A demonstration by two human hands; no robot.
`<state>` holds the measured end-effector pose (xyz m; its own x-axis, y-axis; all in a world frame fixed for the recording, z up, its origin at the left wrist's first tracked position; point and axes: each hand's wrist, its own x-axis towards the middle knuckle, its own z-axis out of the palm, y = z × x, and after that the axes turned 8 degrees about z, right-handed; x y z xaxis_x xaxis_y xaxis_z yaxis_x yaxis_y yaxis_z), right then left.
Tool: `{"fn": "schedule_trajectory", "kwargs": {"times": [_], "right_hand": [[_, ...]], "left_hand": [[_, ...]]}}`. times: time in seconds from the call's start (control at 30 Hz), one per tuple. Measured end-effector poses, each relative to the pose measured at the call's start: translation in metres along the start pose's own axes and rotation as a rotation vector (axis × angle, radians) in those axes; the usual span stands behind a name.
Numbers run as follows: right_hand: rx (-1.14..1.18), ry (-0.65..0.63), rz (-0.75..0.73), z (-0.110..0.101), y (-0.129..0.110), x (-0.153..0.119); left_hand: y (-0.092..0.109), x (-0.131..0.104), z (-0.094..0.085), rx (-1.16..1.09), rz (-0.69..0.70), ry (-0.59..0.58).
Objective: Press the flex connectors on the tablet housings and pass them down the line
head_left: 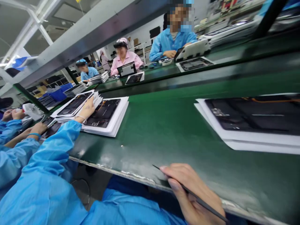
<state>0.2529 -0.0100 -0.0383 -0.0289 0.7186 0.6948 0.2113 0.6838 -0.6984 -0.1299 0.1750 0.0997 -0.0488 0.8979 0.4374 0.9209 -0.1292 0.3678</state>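
My left hand (87, 110) reaches out to the left and grips the right edge of a black tablet panel (74, 104) on a white-edged stack. Its fingertips are partly hidden there. Right beside that hand, a second stack carries another black tablet panel (104, 113) with small metallic parts. My right hand (194, 190) is low over the bench's front edge, closed round thin black tweezers (201, 201). Their pointed tip faces left, apart from any panel.
The green bench (150, 131) runs across the view. More panels on white sheets (243, 140) lie at the right. Co-workers' hands (38, 128) are at the far left. Across the bench, a person in blue (161, 43) handles a white-backed device (193, 51). A grey beam (93, 29) hangs overhead.
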Motion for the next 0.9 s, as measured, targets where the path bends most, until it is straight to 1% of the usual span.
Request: {"fn": "schedule_trajectory", "kwargs": {"times": [0.07, 0.17, 0.23, 0.27, 0.33, 0.37, 0.4, 0.47, 0.5, 0.57, 0.6, 0.67, 0.7, 0.77, 0.83, 0.9], "right_hand": [[-0.008, -0.01, -0.012, 0.0, -0.007, -0.002], [0.032, -0.052, -0.048, 0.002, -0.017, -0.008], [0.043, -0.067, -0.068, 0.0, -0.02, -0.009], [0.003, -0.066, -0.091, -0.003, -0.019, -0.009], [-0.2, -0.056, -0.139, -0.019, -0.014, -0.004], [-0.343, -0.056, -0.152, -0.032, -0.01, 0.0], [-0.502, -0.069, -0.134, -0.047, -0.005, 0.007], [-0.792, -0.104, -0.031, -0.082, 0.008, 0.023], [-0.922, -0.149, 0.029, -0.101, 0.016, 0.033], [-1.036, -0.176, 0.091, -0.135, 0.033, 0.053], [-1.072, -0.185, 0.113, -0.15, 0.043, 0.062], [-1.115, -0.2, 0.142, -0.173, 0.06, 0.077], [-1.128, -0.218, 0.147, -0.181, 0.067, 0.081], [-1.137, -0.274, 0.134, -0.191, 0.078, 0.085], [-1.139, -0.338, 0.101, -0.193, 0.084, 0.083], [-1.149, -0.381, 0.067, -0.192, 0.086, 0.08]], "left_hand": [[0.013, -0.017, 0.013, 0.046, 0.162, -0.046], [0.039, -0.038, 0.035, 0.044, 0.428, -0.141], [0.061, -0.046, 0.054, 0.107, 0.697, -0.203], [0.073, -0.049, 0.066, 0.142, 0.84, -0.225], [0.103, -0.054, 0.089, 0.176, 1.082, -0.263], [0.12, -0.057, 0.101, 0.143, 1.149, -0.297], [0.137, -0.059, 0.112, 0.09, 1.187, -0.345], [0.169, -0.064, 0.132, -0.037, 1.204, -0.454], [0.183, -0.065, 0.141, -0.097, 1.193, -0.501], [0.207, -0.064, 0.158, -0.188, 1.149, -0.55], [0.217, -0.062, 0.167, -0.223, 1.114, -0.554], [0.234, -0.053, 0.184, -0.308, 0.996, -0.539], [0.242, -0.047, 0.192, -0.353, 0.92, -0.522], [0.255, -0.031, 0.21, -0.439, 0.747, -0.484], [0.267, -0.015, 0.226, -0.508, 0.587, -0.462], [0.275, 0.0, 0.238, -0.553, 0.473, -0.458]]}}
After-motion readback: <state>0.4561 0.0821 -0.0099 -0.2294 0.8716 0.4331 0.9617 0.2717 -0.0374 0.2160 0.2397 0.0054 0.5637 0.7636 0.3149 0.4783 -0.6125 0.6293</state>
